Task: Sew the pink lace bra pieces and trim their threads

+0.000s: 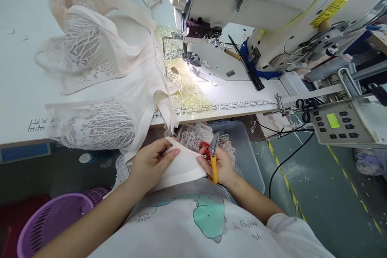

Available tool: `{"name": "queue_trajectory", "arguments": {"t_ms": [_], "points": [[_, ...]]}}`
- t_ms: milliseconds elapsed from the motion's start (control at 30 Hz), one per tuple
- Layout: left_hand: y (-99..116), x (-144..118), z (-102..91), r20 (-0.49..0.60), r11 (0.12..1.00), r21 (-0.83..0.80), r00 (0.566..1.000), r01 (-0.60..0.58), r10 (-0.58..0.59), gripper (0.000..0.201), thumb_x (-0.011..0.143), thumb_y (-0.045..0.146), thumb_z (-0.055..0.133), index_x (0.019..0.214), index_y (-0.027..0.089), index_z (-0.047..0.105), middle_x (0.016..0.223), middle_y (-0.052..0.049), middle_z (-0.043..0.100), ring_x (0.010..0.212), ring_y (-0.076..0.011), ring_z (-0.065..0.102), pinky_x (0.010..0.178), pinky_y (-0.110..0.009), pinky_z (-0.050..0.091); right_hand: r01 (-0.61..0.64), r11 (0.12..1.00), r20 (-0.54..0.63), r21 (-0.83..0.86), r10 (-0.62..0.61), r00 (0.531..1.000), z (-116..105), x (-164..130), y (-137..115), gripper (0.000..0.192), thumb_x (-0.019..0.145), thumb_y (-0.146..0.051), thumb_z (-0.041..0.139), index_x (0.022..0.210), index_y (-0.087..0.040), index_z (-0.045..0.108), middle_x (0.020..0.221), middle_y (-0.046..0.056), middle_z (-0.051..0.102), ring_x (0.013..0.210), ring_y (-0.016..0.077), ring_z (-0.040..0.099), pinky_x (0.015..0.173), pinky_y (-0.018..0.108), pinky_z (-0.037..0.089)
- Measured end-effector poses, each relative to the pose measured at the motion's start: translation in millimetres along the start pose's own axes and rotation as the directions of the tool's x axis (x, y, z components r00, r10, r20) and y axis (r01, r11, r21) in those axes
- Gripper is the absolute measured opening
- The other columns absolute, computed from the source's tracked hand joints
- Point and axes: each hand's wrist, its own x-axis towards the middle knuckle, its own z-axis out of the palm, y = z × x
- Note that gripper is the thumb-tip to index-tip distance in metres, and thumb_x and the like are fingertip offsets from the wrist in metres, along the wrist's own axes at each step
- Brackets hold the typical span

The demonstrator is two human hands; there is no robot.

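Note:
Over the lap, my left hand pinches one end of a white bra panel between thumb and fingers. My right hand grips the panel's other end. It also holds a pair of scissors, with orange and red handles and the blades pointing up, away from the cloth. The panel's upper edge is stretched between both hands. White and cream bras with lace cups lie on the table to the left, some of their cloth draping over the front edge toward my left hand.
A JUKI sewing machine stands on the white table, its needle area lit. Black-handled tweezers lie near its base. Below the edge sits a grey bin holding lace pieces. A purple basket stands lower left; a control panel projects at right.

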Motion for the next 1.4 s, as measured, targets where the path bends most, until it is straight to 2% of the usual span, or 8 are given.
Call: {"name": "queue_trajectory", "arguments": {"t_ms": [367, 700, 800, 933, 1000, 1067, 1233, 1400], "points": [[27, -3, -6.5, 0.109, 0.940, -0.340, 0.991, -0.037, 0.078, 0.012, 0.073, 0.029, 0.061, 0.066, 0.019, 0.060, 0.067, 0.000, 0.057, 0.064, -0.0138, 0.052, 0.058, -0.024, 0.042, 0.085, 0.993, 0.135, 0.083, -0.096, 0.986, -11, -7, -23, 0.020, 0.081, -0.032, 0.058, 0.071, -0.018, 0.050, 0.057, -0.003, 0.046, 0.047, 0.0099, 0.039, 0.044, 0.022, 0.033], [15, 9, 0.1, 0.217, 0.961, -0.274, 0.976, 0.037, 0.024, 0.019, 0.076, 0.034, 0.058, 0.064, 0.020, 0.054, 0.068, -0.001, 0.054, 0.064, -0.0151, 0.051, 0.053, -0.025, 0.042, 0.150, 0.988, 0.046, -0.043, -0.148, 0.988, -17, -6, -13, 0.022, 0.082, -0.035, 0.058, 0.070, -0.019, 0.050, 0.062, 0.000, 0.054, 0.056, 0.0132, 0.050, 0.054, 0.024, 0.042], [11, 12, -3.8, 0.142, 0.979, -0.037, 0.968, -0.201, 0.204, 0.011, 0.081, 0.030, 0.057, 0.081, 0.020, 0.056, 0.081, -0.003, 0.061, 0.074, -0.0173, 0.059, 0.060, -0.027, 0.049, 0.127, 0.990, 0.059, -0.061, -0.123, 0.991, -19, -3, -13, 0.020, 0.081, -0.033, 0.056, 0.069, -0.019, 0.049, 0.059, -0.002, 0.050, 0.051, 0.0107, 0.045, 0.050, 0.022, 0.039], [21, 9, -6.5, 0.193, 0.573, 0.343, 0.653, -0.744, 0.733, 0.029, 0.082, 0.018, 0.062, 0.109, 0.018, 0.052, 0.112, -0.009, 0.063, 0.111, -0.0237, 0.056, 0.097, -0.040, 0.046, 0.092, 0.995, 0.118, -0.028, -0.088, 0.989, -20, 0, -14, 0.023, 0.079, -0.032, 0.056, 0.065, -0.019, 0.044, 0.056, -0.004, 0.043, 0.049, 0.0086, 0.038, 0.045, 0.020, 0.032], [28, 9, -2.5, 0.378, 0.385, 0.322, 0.490, -0.865, 0.785, 0.020, 0.086, 0.014, 0.055, 0.106, 0.017, 0.055, 0.108, -0.008, 0.066, 0.109, -0.0225, 0.058, 0.105, -0.043, 0.039, 0.109, 0.994, 0.138, -0.003, -0.107, 0.985, -20, 2, -16, 0.029, 0.080, -0.035, 0.058, 0.063, -0.019, 0.041, 0.055, -0.005, 0.042, 0.049, 0.0082, 0.037, 0.045, 0.019, 0.032], [32, 11, 3.9, 0.500, 0.312, 0.317, 0.437, -0.896, 0.748, 0.016, 0.090, 0.013, 0.045, 0.094, 0.016, 0.061, 0.090, -0.005, 0.069, 0.089, -0.0198, 0.064, 0.096, -0.040, 0.046, 0.128, 0.992, 0.144, 0.019, -0.129, 0.981, -21, 3, -18, 0.031, 0.080, -0.037, 0.059, 0.063, -0.019, 0.040, 0.055, -0.005, 0.041, 0.050, 0.0080, 0.037, 0.045, 0.019, 0.031], [26, 23, 14.2, 0.570, 0.572, 0.322, 0.637, -0.754, 0.519, 0.031, 0.092, 0.024, 0.035, 0.078, 0.016, 0.061, 0.068, -0.003, 0.061, 0.057, -0.0157, 0.054, 0.051, -0.026, 0.039, 0.070, 0.997, 0.140, 0.033, -0.074, 0.987, -24, 3, -19, 0.035, 0.081, -0.046, 0.060, 0.066, -0.019, 0.043, 0.060, -0.003, 0.047, 0.052, 0.0090, 0.042, 0.048, 0.020, 0.036], [26, 29, 9.0, 0.518, 0.982, 0.078, 0.848, -0.175, 0.110, 0.028, 0.084, 0.040, 0.047, 0.066, 0.018, 0.052, 0.057, 0.003, 0.044, 0.051, -0.0112, 0.039, 0.046, -0.022, 0.031, 0.070, 0.987, 0.021, 0.145, -0.074, 0.997, -22, -4, -10, 0.036, 0.077, -0.051, 0.067, 0.088, -0.019, 0.054, 0.092, 0.006, 0.066, 0.076, 0.0167, 0.064, 0.070, 0.029, 0.054]]}}
